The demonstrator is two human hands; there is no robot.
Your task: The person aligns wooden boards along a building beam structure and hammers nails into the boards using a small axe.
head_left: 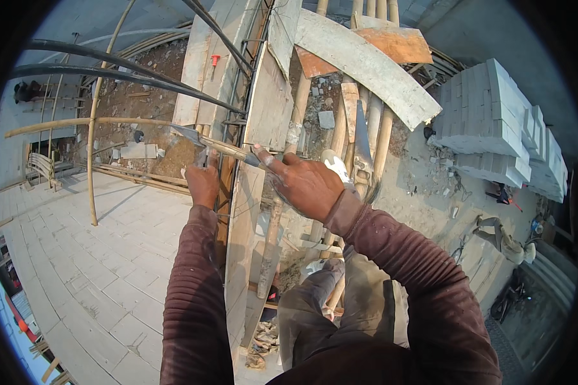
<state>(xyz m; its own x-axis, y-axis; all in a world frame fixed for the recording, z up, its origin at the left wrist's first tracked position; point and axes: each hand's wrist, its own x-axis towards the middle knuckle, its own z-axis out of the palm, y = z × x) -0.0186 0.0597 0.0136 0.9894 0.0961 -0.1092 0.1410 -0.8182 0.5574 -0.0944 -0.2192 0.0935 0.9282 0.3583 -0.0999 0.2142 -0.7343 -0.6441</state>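
Observation:
My right hand (309, 186) is closed round one end of a wooden-handled tool (228, 149), held across the top of a narrow board formwork (243, 212). A thin grey metal piece shows at the tool's far left end; its exact kind is unclear. My left hand (203, 183) is closed just below the handle, at the formwork's left edge, and its fingers hide whatever is in them. Steel reinforcing bars (231, 102) run inside the formwork. Right of my right hand, a handsaw (362, 144) lies blade-away on bamboo poles.
A red-handled screwdriver (214, 61) lies on the far boards. Long black bars (141, 80) reach in from the left above a block surface (90, 269). Bamboo uprights (95, 141) stand at left. Grey blocks (494, 115) are stacked at right; another person (504, 239) bends below them.

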